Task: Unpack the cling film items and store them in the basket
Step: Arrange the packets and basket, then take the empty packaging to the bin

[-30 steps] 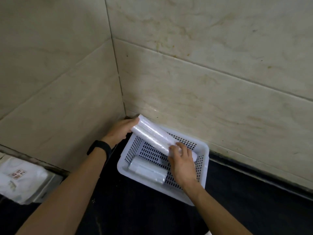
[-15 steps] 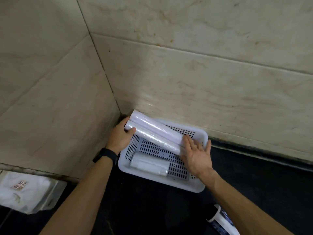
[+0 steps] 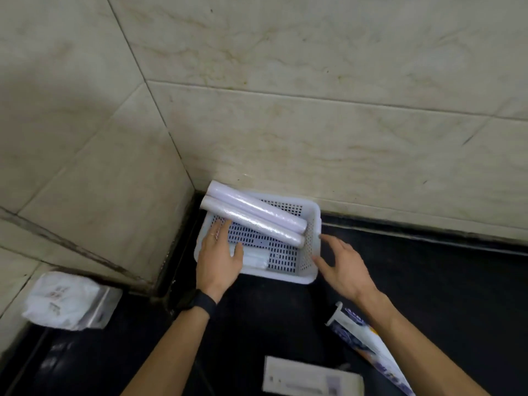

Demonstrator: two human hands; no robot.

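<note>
White perforated basket (image 3: 313, 254) tucked into wall corner on dark counter. 2 long cling film rolls (image 3: 254, 217) lying side by side across far part of basket, slanting from 10 o'clock to 4 o'clock, upper-left ends propped on rim and poking past it toward corner, lower-right ends down inside near right wall. 1 shorter wrapped roll (image 3: 255, 259) flat on basket floor at 7 o'clock, partly under left hand (image 3: 218, 257). Left hand spread flat, fingers wide, gripping nothing, resting over left side of basket. Right hand (image 3: 341, 262) open, fingers loosely spread, empty, just beside right rim at 3 o'clock; contact with rim not clear. Step judged: storing stage, 3 items in. Torn printed wrapper (image 3: 368, 347) at 5 o'clock and white box (image 3: 311, 378) at 6 o'clock, blurred, contents not visible; white pouch (image 3: 68, 302) at 8 o'clock. Next move likely needs checking box for remaining items, or nudging long rolls to sit lower.
</note>
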